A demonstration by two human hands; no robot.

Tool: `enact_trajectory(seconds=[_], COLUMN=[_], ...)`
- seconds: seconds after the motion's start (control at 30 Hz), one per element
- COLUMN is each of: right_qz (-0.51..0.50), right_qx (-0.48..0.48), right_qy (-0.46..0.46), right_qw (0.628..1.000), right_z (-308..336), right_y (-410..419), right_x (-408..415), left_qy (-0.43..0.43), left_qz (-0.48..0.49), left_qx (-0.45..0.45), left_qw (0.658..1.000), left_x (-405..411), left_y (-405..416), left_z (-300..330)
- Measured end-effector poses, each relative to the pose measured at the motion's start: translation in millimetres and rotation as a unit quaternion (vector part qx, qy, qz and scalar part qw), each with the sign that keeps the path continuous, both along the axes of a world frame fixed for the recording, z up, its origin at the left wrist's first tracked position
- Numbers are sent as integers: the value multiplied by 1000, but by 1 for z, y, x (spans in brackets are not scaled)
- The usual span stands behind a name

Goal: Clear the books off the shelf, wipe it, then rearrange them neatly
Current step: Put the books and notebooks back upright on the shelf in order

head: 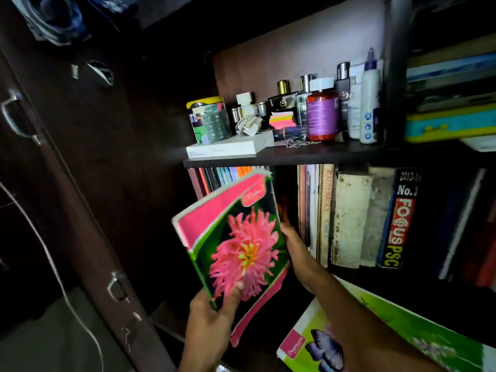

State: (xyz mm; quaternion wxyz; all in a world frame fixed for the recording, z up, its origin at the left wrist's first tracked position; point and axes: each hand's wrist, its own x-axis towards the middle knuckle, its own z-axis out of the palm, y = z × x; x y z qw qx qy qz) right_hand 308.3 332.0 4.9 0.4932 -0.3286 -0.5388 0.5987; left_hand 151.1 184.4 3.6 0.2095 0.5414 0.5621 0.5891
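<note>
- Left hand [212, 315], bottom centre, has its grip clamped on the lower corner of the tilted pink-flower notebooks [236, 245].
- Right hand [298, 251] grips their right edge.
- Behind, upright books [349, 216] fill the shelf [308, 157]; bottles [322, 114] stand above.

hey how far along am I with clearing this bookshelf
Early on. Done: a gap has opened beside the pink flower notebook, and a butterfly notebook lies below. In hand: left hand and right hand hold the flower notebook, tilted. Left: the Focus PSC book and its upright neighbours; no wiping cloth visible.
</note>
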Motion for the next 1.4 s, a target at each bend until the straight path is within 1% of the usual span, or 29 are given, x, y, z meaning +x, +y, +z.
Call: enact_trajectory(seconds=[0.07, 0.17, 0.2, 0.3, 0.4, 0.53, 0.67, 0.77, 0.83, 0.93, 1.03, 1.1, 1.17, 1.3, 1.4], right_qz=[-7, -20, -24, -79, -128, -144, -152, -179, -197, -211, -228, -245, -255, -255, -240], right_qx=[-19, -7, 3, 39, 68, 47, 38, 52, 60, 94, 108, 106, 104, 113, 127], right_qy=[6, -12, -30, -114, -193, -259, -313, -290, -234, -135, -81, -71, -80, -113, -147], right_qw=[1000, 1000, 999, 990, 970, 954, 937, 939, 950, 964, 964, 961, 958, 954, 951], right_z=[-2, -2, -2, -1, 3, 8, 20, 28, 30, 29, 27, 27, 29, 30, 26], right_y=[0, -2, -3, -6, -13, -25, -35, -36, -37, -39, -40, -42, -45, -45, -43], right_x=[1, 1, -2, -8, -9, -13, -9, -4, -4, -7, -12, -15, -17, -16, -15], left_qy=[45, 98, 101, 105, 112, 103, 103, 158, 196, 224, 256, 287, 294, 266, 285], left_qz=[3, 8, 6, 1, 1, 22, 25, -19, -57, -82, -98, -120, -128, -93, -60], left_qx=[-3, 7, 8, 4, 6, 3, -49, -63, -69, -79, -107, -102, -109, -115, -137], left_qw=[999, 995, 995, 994, 994, 994, 993, 985, 976, 968, 956, 945, 941, 952, 947], left_x=[10, 16, 15, 11, 11, 13, 9, 4, 6, 9, 13, 14, 14, 15, 21], left_y=[-1, 0, 2, 3, 3, 0, 2, 5, 6, 7, 8, 9, 10, 14, 18], left_z=[2, 0, 0, 1, 1, 2, 0, -7, -6, -4, -4, -4, -4, -8, -7])
